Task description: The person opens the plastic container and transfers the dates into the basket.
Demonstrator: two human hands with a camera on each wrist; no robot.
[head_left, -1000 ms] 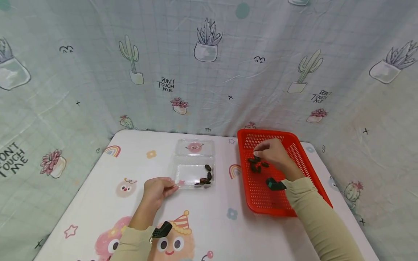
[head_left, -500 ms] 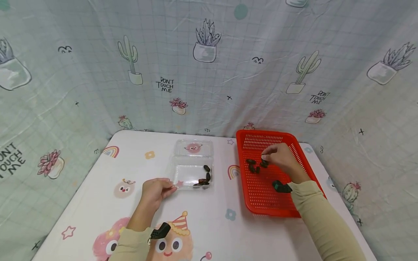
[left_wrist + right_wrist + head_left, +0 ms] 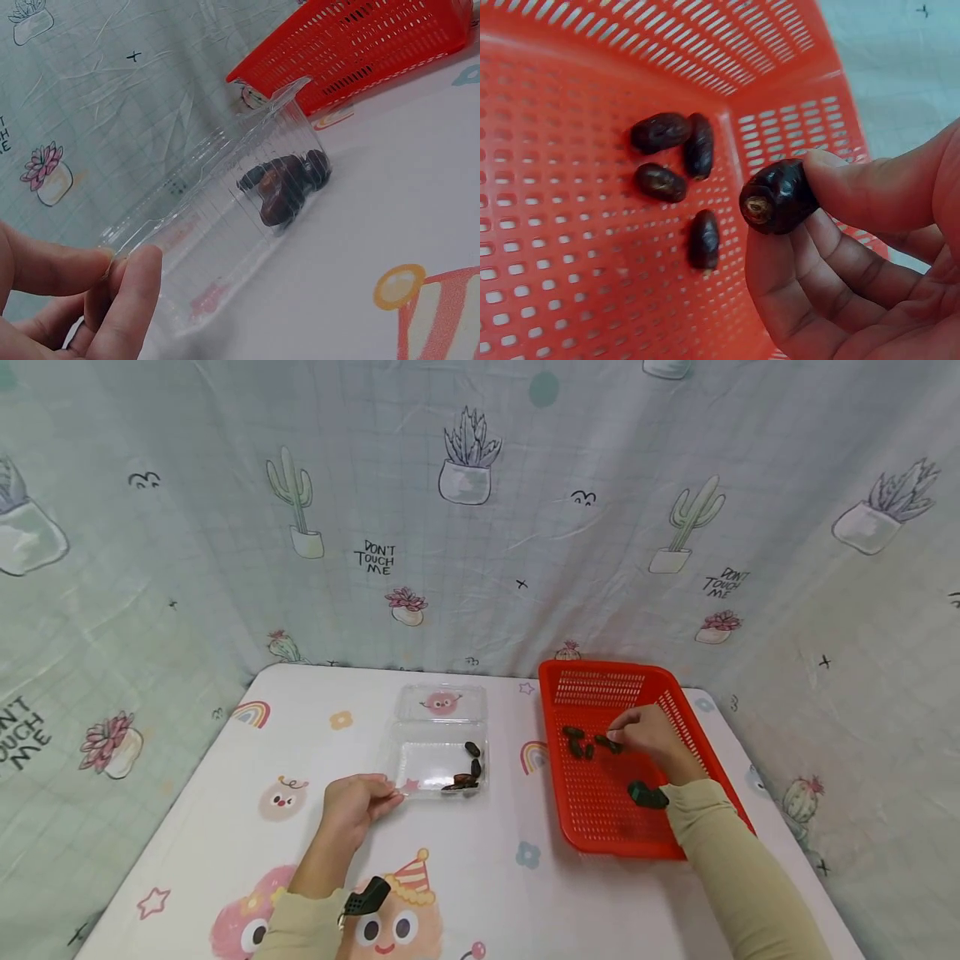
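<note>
My left hand pinches the near left rim of a clear plastic clamshell box between thumb and fingers. Its lid lies folded back, and several dark brown dates are gathered at its right end. Over in the red plastic basket, my right hand holds a glossy dark date between thumb and fingertips, stem end outward. Several more dates lie on the basket floor beside it. In the head view the right fingers partly cover the held date.
The basket stands at the table's right side, its high slotted wall around the right hand. A white table with cartoon prints spreads between box and body. Behind it hangs a cactus-print curtain.
The right hand has shifted rightward and slightly nearer within the basket, away from the grouped dates. The left hand keeps its hold on the box rim. The head view drifts slightly.
</note>
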